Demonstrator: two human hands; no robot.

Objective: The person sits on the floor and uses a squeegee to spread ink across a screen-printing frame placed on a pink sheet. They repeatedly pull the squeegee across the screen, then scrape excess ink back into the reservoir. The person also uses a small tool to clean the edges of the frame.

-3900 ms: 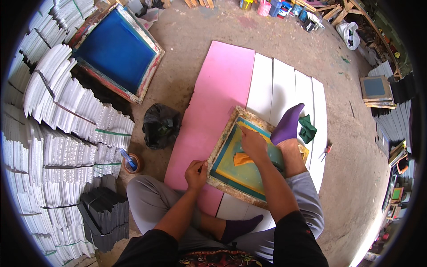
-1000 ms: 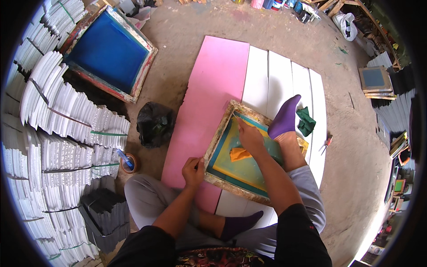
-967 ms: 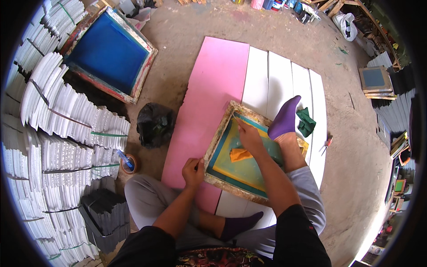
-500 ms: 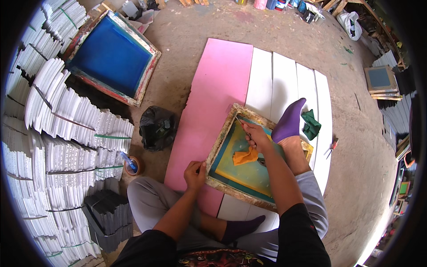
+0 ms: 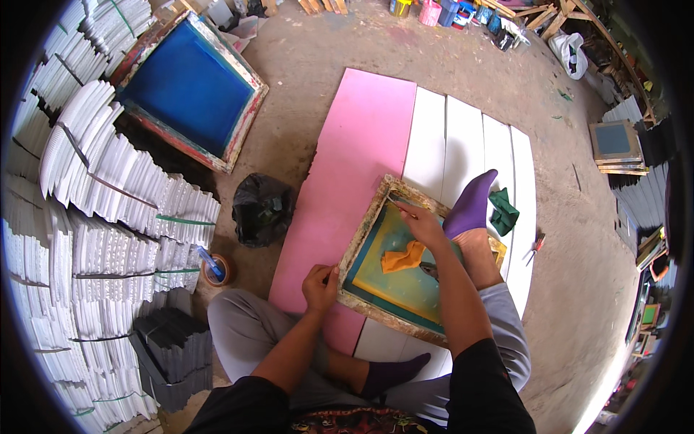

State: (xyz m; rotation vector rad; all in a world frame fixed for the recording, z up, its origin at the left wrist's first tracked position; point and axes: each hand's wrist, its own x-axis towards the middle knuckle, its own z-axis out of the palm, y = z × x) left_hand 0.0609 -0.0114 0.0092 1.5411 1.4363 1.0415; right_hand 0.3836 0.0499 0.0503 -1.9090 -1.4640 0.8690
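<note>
A screen-printing frame (image 5: 350, 249) with a worn, paint-stained wooden border lies tilted in front of me, its mesh blue-green and yellow. My left hand (image 5: 319, 288) is closed on its left rail. At the far left inside corner my right hand (image 5: 421, 223) grips a slim tool (image 5: 394, 200), whose tip meets the corner; its exact kind is unclear. An orange cloth (image 5: 403, 257) lies crumpled on the mesh. Beside it a dark object (image 5: 429, 270) is partly hidden by my right forearm. My purple-socked foot (image 5: 470, 204) rests along the frame's right side.
Pink and white boards (image 5: 365, 130) lie under the frame. A green cloth (image 5: 504, 211) and a red-handled tool (image 5: 537, 244) are on the right. Left of me are a black plastic bag (image 5: 262, 210), a roll of tape (image 5: 217, 269), bundled white stacks (image 5: 116, 246) and a large blue screen (image 5: 189, 85).
My right hand has turned slightly at the corner, so its lower fingers show less. The left hand keeps its hold on the rail. The whole view has shifted a little.
</note>
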